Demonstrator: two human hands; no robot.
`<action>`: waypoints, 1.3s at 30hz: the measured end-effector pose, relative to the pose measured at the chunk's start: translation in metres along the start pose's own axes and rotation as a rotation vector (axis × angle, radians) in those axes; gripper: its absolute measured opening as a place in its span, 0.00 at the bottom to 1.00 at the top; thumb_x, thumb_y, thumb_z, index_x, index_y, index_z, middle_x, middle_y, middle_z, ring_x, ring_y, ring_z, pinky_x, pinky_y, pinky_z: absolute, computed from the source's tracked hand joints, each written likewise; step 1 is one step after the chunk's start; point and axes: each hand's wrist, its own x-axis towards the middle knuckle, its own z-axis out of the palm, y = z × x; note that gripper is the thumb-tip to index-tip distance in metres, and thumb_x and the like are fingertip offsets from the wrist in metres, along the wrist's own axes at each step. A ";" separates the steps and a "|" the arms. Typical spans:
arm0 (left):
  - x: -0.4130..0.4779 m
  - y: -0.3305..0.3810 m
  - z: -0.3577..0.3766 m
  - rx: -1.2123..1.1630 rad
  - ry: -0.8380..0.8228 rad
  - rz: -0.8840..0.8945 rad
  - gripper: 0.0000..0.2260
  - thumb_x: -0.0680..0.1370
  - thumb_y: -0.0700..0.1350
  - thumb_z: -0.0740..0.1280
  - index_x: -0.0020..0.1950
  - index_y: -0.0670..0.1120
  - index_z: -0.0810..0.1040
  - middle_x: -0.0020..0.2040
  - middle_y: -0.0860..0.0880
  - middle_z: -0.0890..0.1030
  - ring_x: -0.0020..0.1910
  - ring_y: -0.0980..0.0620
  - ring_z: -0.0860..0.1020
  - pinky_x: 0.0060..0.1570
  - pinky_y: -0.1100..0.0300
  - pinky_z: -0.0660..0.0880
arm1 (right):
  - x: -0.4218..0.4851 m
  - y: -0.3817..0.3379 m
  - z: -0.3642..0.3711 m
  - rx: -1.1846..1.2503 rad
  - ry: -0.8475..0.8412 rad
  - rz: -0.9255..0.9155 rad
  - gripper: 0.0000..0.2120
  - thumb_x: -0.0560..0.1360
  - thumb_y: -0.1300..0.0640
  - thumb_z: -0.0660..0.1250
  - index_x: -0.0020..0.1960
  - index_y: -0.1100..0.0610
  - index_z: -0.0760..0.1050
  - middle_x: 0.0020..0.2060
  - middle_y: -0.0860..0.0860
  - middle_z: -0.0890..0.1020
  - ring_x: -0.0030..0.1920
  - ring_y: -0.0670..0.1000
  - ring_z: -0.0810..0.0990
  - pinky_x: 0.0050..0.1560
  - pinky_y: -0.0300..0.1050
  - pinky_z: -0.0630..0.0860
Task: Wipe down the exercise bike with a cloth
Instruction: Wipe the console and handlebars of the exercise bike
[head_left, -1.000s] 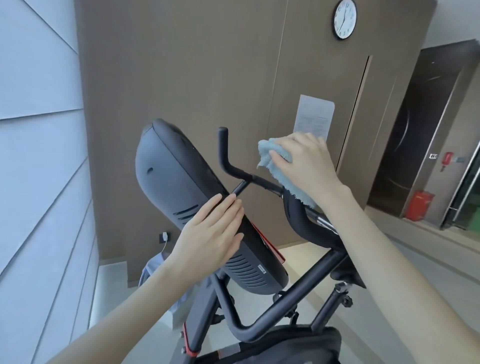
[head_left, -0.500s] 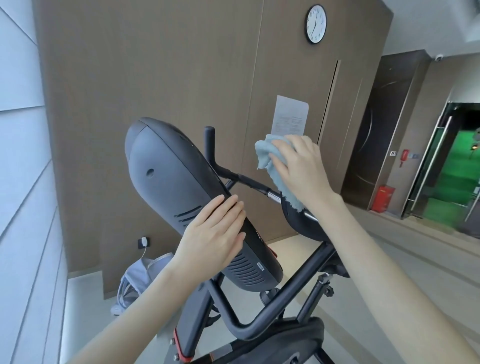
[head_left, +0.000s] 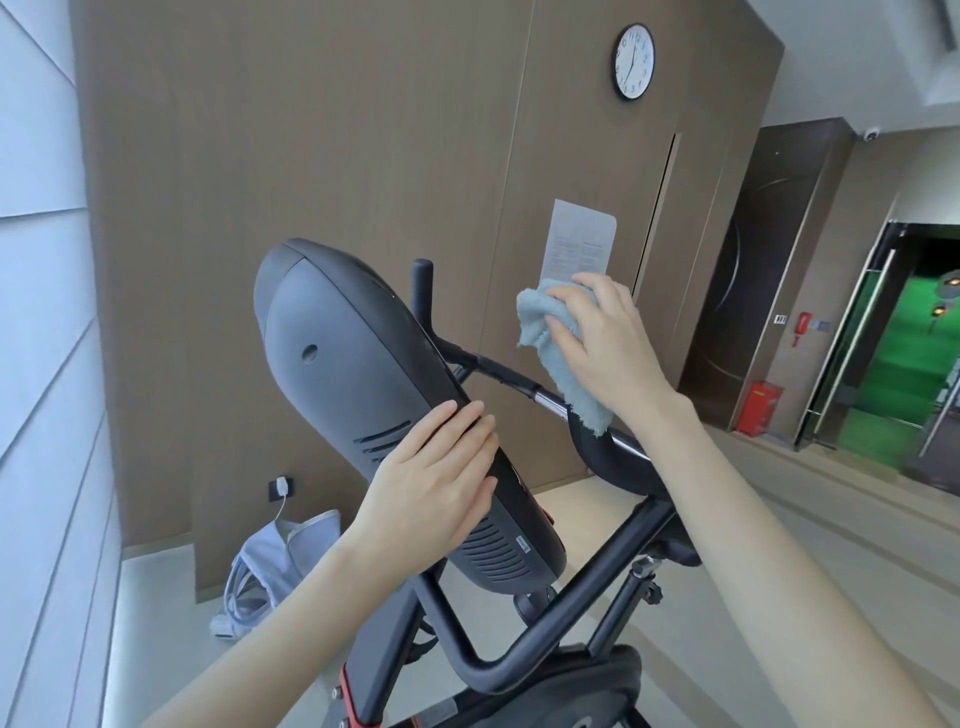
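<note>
In the centre of the frame we see the exercise bike (head_left: 483, 660), its black tubular frame rising from the lower middle and its large dark grey console housing (head_left: 363, 395) tilted from upper left down to lower right. Our left hand (head_left: 436, 488) lies flat against the lower half of that housing, fingers straight and close together, palm on the surface, gripping nothing. To the right of centre our right hand (head_left: 608, 343) is loosely curled over the light blue cloth (head_left: 550, 338), the fingers bent and pinching its bunched upper part while the rest hangs down. The cloth sits just above the handlebar (head_left: 498, 369), which runs from the upright black grip near the top of the housing down to a chromed section and a padded black rest; the lower fringe of the cloth touches that rest where the chrome ends. Whether the upper part of the cloth touches the bar we cannot tell. Behind the bike stands a brown panelled wall (head_left: 311, 156), with a round clock (head_left: 635, 61) at the upper right and a sheet of paper (head_left: 579, 241) fixed just above our right hand. At the lower left a pale grey bag (head_left: 275, 566) lies on the floor below a wall socket with a white plug (head_left: 281, 486). At the right edge a red box (head_left: 758, 408) stands by a dark door.
</note>
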 end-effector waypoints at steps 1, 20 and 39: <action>0.000 0.001 0.000 -0.002 0.000 -0.004 0.17 0.80 0.48 0.59 0.60 0.40 0.79 0.63 0.44 0.78 0.68 0.45 0.71 0.73 0.49 0.56 | -0.001 -0.001 0.002 0.034 0.013 0.012 0.16 0.79 0.57 0.61 0.66 0.59 0.71 0.67 0.58 0.68 0.68 0.58 0.63 0.68 0.53 0.62; 0.001 0.006 0.001 -0.035 0.044 -0.035 0.15 0.79 0.47 0.59 0.57 0.41 0.81 0.61 0.45 0.80 0.66 0.45 0.73 0.72 0.48 0.58 | -0.034 -0.003 0.023 0.131 0.166 0.073 0.29 0.80 0.44 0.48 0.76 0.50 0.43 0.75 0.60 0.51 0.73 0.59 0.57 0.63 0.52 0.70; 0.001 0.007 0.000 -0.056 0.062 -0.034 0.14 0.79 0.45 0.60 0.56 0.40 0.81 0.60 0.44 0.80 0.65 0.44 0.74 0.71 0.47 0.61 | -0.047 0.011 0.018 -0.573 0.072 -0.291 0.22 0.80 0.50 0.58 0.70 0.61 0.67 0.72 0.62 0.62 0.72 0.66 0.59 0.71 0.62 0.53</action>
